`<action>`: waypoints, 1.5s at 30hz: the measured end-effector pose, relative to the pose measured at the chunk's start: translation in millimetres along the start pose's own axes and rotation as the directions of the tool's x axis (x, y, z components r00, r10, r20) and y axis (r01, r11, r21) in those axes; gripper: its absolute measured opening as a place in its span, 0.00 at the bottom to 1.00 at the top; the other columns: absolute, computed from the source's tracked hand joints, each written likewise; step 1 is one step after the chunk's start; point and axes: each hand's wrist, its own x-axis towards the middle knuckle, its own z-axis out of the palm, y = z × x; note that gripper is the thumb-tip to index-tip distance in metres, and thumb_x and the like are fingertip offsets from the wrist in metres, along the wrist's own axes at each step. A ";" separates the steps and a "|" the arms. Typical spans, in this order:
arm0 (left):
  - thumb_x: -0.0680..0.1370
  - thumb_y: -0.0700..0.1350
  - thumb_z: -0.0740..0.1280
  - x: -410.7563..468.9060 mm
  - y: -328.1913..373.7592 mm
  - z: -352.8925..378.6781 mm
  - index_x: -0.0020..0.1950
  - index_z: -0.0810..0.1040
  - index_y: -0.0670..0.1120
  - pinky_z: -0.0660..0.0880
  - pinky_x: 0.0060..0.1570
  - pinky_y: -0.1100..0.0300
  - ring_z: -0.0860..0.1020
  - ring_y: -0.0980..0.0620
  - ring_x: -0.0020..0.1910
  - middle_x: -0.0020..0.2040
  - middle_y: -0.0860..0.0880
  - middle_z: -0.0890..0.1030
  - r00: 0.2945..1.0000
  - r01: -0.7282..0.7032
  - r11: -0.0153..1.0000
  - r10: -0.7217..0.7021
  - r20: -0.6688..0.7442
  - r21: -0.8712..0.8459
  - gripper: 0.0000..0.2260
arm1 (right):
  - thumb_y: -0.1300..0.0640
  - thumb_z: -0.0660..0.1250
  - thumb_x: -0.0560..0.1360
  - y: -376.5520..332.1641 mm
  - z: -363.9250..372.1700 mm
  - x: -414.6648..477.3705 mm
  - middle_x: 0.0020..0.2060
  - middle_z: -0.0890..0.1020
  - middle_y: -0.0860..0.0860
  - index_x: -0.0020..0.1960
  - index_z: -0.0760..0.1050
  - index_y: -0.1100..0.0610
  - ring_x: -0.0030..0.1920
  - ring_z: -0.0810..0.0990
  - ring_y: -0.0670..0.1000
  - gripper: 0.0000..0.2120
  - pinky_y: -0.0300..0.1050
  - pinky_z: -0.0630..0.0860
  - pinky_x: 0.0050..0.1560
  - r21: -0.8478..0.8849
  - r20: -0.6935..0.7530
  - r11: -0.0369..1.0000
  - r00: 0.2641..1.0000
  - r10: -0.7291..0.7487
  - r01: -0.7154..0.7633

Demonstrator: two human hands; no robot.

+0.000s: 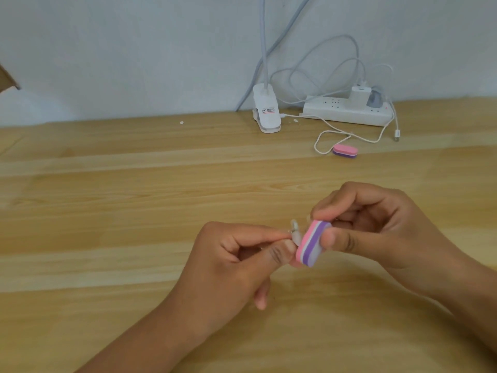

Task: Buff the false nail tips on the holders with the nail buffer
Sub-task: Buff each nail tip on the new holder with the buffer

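Observation:
My left hand [231, 262] pinches a small clear false nail tip on its holder [295, 232] between thumb and forefinger, above the wooden table [107, 211]. My right hand [376, 224] grips a pink, white and purple nail buffer block [312, 244] between thumb and fingers. The buffer's pink face lies against the nail tip. Most of the holder is hidden inside my left fingers.
A second pink and purple buffer [345, 151] lies further back on the table beside a loop of white cable [322, 141]. Behind it sit a white power strip [347, 110] with plugs and a white clip lamp base [266, 111] against the wall.

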 end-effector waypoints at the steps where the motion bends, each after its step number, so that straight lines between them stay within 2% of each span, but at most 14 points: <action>1: 0.72 0.44 0.71 0.1 0.5 -0.4 0.46 0.87 0.48 0.67 0.23 0.69 0.72 0.54 0.17 0.32 0.50 0.83 1.000 0.011 1.000 -0.011 0.006 -0.012 0.06 | 0.62 0.75 0.64 0.2 0.8 -0.8 0.40 0.85 0.50 0.42 0.83 0.56 0.42 0.85 0.47 0.07 0.37 0.80 0.44 0.003 0.005 1.000 1.000 0.002 -0.002; 4: 0.72 0.45 0.71 0.6 1.3 -1.2 0.45 0.87 0.48 0.67 0.22 0.69 0.72 0.54 0.17 0.32 0.50 0.83 0.999 0.028 0.999 -0.027 0.034 -0.020 0.06 | 0.60 0.78 0.66 1.1 6.3 -3.7 0.43 0.85 0.53 0.44 0.83 0.56 0.45 0.85 0.51 0.08 0.40 0.81 0.47 0.035 0.098 0.999 0.995 -0.024 0.020; 8: 0.73 0.43 0.70 0.3 2.6 -3.7 0.45 0.87 0.48 0.69 0.23 0.67 0.73 0.53 0.18 0.34 0.49 0.85 0.997 0.036 0.999 -0.036 0.072 0.008 0.06 | 0.62 0.75 0.64 -1.4 1.7 -1.3 0.41 0.85 0.51 0.42 0.83 0.57 0.43 0.85 0.48 0.07 0.38 0.80 0.46 -0.008 0.025 1.000 1.000 -0.017 0.017; 12: 0.73 0.44 0.70 -0.4 3.6 -3.1 0.46 0.87 0.48 0.68 0.22 0.68 0.73 0.54 0.17 0.35 0.51 0.85 0.995 0.045 0.999 -0.045 0.094 0.007 0.06 | 0.61 0.77 0.66 0.4 6.5 -4.1 0.42 0.85 0.52 0.42 0.82 0.59 0.44 0.85 0.49 0.07 0.38 0.80 0.47 0.023 0.094 1.000 0.995 -0.022 0.020; 16: 0.73 0.43 0.70 0.3 3.5 -3.7 0.45 0.86 0.46 0.69 0.22 0.67 0.73 0.54 0.18 0.35 0.47 0.85 0.994 0.053 0.999 -0.052 0.099 -0.009 0.06 | 0.64 0.75 0.63 -2.2 -0.6 -1.2 0.40 0.86 0.52 0.39 0.81 0.61 0.42 0.85 0.48 0.06 0.37 0.80 0.45 -0.032 -0.002 0.999 1.000 -0.010 0.010; 20: 0.73 0.44 0.70 -0.5 4.2 -3.4 0.43 0.87 0.49 0.69 0.24 0.68 0.74 0.55 0.18 0.31 0.52 0.83 0.993 0.050 0.999 -0.052 0.111 0.021 0.05 | 0.66 0.77 0.64 -0.4 5.7 -3.2 0.41 0.85 0.52 0.41 0.81 0.61 0.43 0.85 0.48 0.08 0.38 0.80 0.46 -0.035 0.071 0.999 0.997 -0.016 0.019; 24: 0.74 0.42 0.69 -0.1 4.8 -4.6 0.43 0.86 0.49 0.71 0.24 0.65 0.74 0.53 0.18 0.35 0.48 0.85 0.990 0.052 0.999 -0.054 0.133 0.014 0.06 | 0.63 0.76 0.61 -3.6 0.3 -1.5 0.39 0.85 0.52 0.39 0.81 0.62 0.42 0.85 0.48 0.08 0.38 0.81 0.46 -0.060 0.001 0.998 1.000 0.007 -0.007; 28: 0.74 0.41 0.69 -1.1 5.6 -4.7 0.40 0.86 0.50 0.67 0.23 0.69 0.73 0.55 0.18 0.28 0.53 0.82 0.990 0.052 0.998 -0.055 0.126 0.024 0.07 | 0.64 0.78 0.62 -3.5 4.1 -3.6 0.40 0.85 0.52 0.41 0.81 0.61 0.42 0.85 0.48 0.09 0.37 0.80 0.46 -0.099 0.066 0.995 0.998 0.003 0.004; 32: 0.73 0.42 0.69 -0.4 5.5 -4.7 0.41 0.86 0.48 0.68 0.23 0.67 0.73 0.53 0.18 0.33 0.46 0.84 0.988 0.083 0.997 -0.081 0.132 -0.007 0.06 | 0.64 0.78 0.62 -5.6 0.9 -2.6 0.39 0.85 0.51 0.39 0.81 0.59 0.41 0.85 0.47 0.08 0.37 0.80 0.46 -0.096 0.027 0.995 1.000 0.012 -0.010; 35: 0.72 0.41 0.71 -1.2 5.8 -5.6 0.38 0.86 0.48 0.68 0.22 0.66 0.73 0.53 0.18 0.31 0.46 0.83 0.984 0.109 0.992 -0.099 0.151 -0.059 0.05 | 0.61 0.77 0.64 -3.9 5.6 -4.4 0.39 0.85 0.50 0.41 0.81 0.59 0.40 0.84 0.47 0.07 0.37 0.79 0.45 -0.094 0.088 0.995 0.996 0.019 -0.011; 39: 0.72 0.41 0.70 -0.4 5.4 -6.7 0.39 0.86 0.47 0.67 0.21 0.67 0.72 0.52 0.17 0.33 0.43 0.84 0.981 0.123 0.989 -0.109 0.163 -0.080 0.06 | 0.64 0.77 0.63 -5.7 0.1 -1.8 0.38 0.85 0.50 0.41 0.82 0.59 0.40 0.84 0.46 0.07 0.36 0.79 0.44 -0.111 0.042 0.994 0.999 0.028 -0.023; 43: 0.72 0.39 0.68 -0.6 6.1 -6.3 0.38 0.86 0.46 0.64 0.20 0.70 0.71 0.53 0.16 0.29 0.47 0.82 0.981 0.128 0.987 -0.112 0.159 -0.093 0.07 | 0.62 0.78 0.65 -3.4 5.5 -4.6 0.39 0.85 0.53 0.42 0.83 0.56 0.40 0.84 0.48 0.07 0.38 0.79 0.45 -0.132 0.121 0.991 0.992 0.029 -0.013; 45: 0.73 0.40 0.68 0.1 6.3 -6.4 0.39 0.86 0.46 0.64 0.20 0.71 0.71 0.53 0.16 0.31 0.45 0.83 0.980 0.132 0.986 -0.115 0.162 -0.101 0.07 | 0.63 0.79 0.64 -5.2 1.1 -2.8 0.39 0.85 0.53 0.41 0.82 0.58 0.41 0.84 0.47 0.08 0.37 0.79 0.45 -0.136 0.093 0.991 0.995 0.028 -0.015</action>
